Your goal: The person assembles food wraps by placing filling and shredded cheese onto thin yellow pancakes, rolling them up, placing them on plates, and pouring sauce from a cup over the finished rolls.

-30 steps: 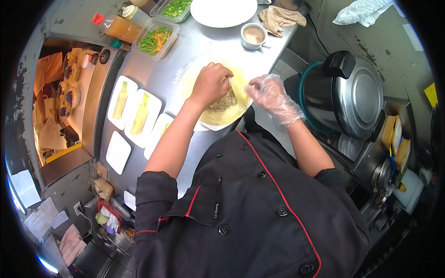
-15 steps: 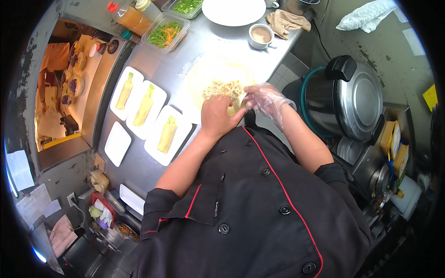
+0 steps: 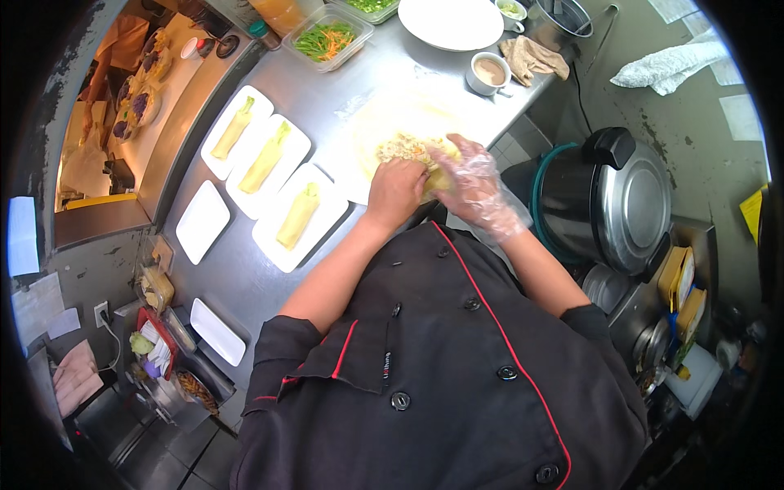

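Observation:
A thin, pale yellow round wrapper (image 3: 408, 114) lies spread on the steel counter. A crumbly, pale filling with orange bits (image 3: 400, 147) is heaped on its near part. My bare left hand (image 3: 396, 194) curls its fingers at the wrapper's near edge, against the filling. My right hand (image 3: 475, 189), in a clear plastic glove, grips the same edge at its right, thumb and fingers bent around it. Part of the fold between the hands is hidden by my fingers. To the left, finished rolls (image 3: 298, 216) with green tips lie on white plates (image 3: 331, 208).
Beyond the wrapper stand a large white plate (image 3: 453, 23), a cup of brown sauce (image 3: 489, 72), a crumpled tan cloth (image 3: 535, 59) and a tub of shredded vegetables (image 3: 325, 41). An unfilled white plate (image 3: 202, 222) sits at left. A big lidded cooker (image 3: 604, 196) stands right.
My right hand has turned and moved in over the wrapper's near edge, lifting it toward the filling. My left hand stays close to the filling. The whole view has shifted slightly.

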The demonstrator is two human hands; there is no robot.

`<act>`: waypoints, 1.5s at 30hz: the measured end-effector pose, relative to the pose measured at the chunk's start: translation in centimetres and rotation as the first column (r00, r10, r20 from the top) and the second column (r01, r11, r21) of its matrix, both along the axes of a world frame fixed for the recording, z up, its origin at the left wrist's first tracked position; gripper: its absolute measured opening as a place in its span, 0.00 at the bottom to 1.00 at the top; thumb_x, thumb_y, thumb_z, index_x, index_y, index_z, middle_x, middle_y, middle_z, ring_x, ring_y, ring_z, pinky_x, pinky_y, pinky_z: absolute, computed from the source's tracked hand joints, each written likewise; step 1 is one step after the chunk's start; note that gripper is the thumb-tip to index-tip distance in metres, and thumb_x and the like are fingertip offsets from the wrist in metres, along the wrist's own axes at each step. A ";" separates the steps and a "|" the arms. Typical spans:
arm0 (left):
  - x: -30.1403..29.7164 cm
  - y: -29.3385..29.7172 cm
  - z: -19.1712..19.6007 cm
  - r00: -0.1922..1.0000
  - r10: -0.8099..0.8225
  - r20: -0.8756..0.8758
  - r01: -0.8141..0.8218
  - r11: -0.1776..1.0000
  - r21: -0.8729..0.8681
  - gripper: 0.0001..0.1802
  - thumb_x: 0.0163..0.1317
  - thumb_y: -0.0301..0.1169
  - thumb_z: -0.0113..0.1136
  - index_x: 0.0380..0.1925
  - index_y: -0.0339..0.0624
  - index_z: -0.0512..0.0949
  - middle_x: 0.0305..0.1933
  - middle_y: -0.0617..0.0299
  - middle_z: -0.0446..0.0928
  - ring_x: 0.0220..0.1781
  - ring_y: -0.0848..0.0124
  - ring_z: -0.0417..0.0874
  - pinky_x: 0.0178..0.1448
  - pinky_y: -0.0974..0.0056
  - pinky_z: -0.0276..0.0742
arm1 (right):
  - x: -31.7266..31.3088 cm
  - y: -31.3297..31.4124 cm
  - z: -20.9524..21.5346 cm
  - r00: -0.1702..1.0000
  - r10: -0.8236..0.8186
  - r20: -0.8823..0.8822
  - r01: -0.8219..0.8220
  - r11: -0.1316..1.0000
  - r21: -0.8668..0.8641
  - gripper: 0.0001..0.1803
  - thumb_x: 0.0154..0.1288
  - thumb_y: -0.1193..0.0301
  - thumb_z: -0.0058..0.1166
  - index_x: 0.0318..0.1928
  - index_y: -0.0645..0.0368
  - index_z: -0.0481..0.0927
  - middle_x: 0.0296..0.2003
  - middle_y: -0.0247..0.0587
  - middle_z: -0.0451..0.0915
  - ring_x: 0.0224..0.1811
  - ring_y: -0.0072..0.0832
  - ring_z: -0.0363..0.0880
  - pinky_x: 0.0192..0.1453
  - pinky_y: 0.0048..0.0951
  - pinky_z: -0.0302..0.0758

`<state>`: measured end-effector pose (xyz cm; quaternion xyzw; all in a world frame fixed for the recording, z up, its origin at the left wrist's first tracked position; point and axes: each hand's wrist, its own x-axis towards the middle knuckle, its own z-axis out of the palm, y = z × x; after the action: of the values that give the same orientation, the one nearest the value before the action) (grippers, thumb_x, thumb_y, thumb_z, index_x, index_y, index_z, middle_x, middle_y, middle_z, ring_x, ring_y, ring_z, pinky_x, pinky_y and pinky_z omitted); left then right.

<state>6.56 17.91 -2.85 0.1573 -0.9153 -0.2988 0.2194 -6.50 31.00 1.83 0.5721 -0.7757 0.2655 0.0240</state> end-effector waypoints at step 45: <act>0.1 -9.6 1.1 0.991 0.067 0.117 -0.061 0.997 -0.055 0.16 0.54 0.34 0.72 0.42 0.42 0.84 0.42 0.58 0.80 0.46 0.58 0.78 0.52 0.57 0.73 | -5.2 -3.4 -4.4 0.985 0.147 0.090 -0.153 0.986 0.060 0.29 0.58 0.71 0.57 0.62 0.61 0.74 0.60 0.49 0.77 0.62 0.47 0.75 0.65 0.46 0.71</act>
<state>6.62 8.31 -1.77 0.1984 -0.9286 -0.2582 0.1780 -11.67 27.62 -2.53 0.6175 -0.7391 0.2648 -0.0483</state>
